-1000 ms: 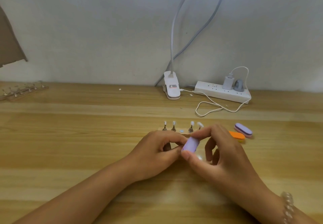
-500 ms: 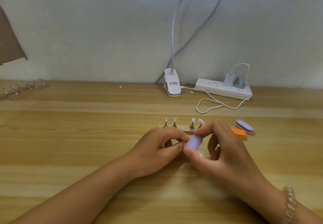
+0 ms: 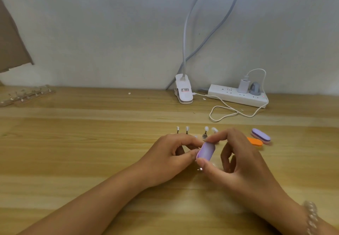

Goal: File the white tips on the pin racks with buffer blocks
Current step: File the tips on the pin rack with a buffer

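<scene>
My right hand [image 3: 236, 163] pinches a lilac buffer block [image 3: 206, 151] between thumb and forefinger, tilted on end. My left hand [image 3: 170, 158] has its fingers curled and pinches something small against the block's left edge; a metal pin end [image 3: 200, 169] shows just below the thumb. What it holds is mostly hidden. Behind the hands stands a small wooden pin rack with white tips [image 3: 206, 129] on upright pins, its base largely covered by my fingers.
A purple buffer block [image 3: 260, 135] and an orange one [image 3: 255, 141] lie to the right of the rack. A lamp clamp [image 3: 183, 92], power strip [image 3: 236, 98] and white cable [image 3: 225, 113] sit at the back. More racks [image 3: 27, 95] lie far left.
The lilac block has tipped slightly more upright in my right hand and both hands have shifted a little. The rack has not moved.
</scene>
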### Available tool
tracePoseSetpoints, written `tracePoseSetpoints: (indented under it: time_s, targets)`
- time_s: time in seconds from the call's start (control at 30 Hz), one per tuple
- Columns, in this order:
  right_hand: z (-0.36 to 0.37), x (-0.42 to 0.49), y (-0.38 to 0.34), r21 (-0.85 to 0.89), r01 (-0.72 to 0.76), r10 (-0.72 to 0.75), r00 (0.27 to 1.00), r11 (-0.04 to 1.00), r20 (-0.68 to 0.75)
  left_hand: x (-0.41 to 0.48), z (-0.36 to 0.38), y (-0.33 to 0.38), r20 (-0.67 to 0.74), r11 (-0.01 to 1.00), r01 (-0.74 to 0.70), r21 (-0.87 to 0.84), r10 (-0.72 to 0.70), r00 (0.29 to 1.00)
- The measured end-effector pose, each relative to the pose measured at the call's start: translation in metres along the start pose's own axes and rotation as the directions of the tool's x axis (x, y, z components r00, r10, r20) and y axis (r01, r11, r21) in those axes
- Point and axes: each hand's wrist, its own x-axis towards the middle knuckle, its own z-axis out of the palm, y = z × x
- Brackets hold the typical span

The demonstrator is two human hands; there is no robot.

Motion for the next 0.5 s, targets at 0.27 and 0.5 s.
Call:
tracePoseSetpoints:
  time_s: [0.27, 0.5]
  targets:
    - [-0.0017, -0.0017, 0.0018, 0.015, 0.015, -0.016, 0.998, 1.0, 0.066, 0.0, -0.0011, -0.0017, -0.002, 1.0, 0.011, -0.016, -0.011, 1.0]
    - [-0.004, 0.0061, 0.0082, 0.027, -0.076, 0.078, 0.993, 0.997, -0.088, 0.0009, 0.0004, -0.002, 0.001, 1.0, 0.0, 0.003, 0.0, 1.0]
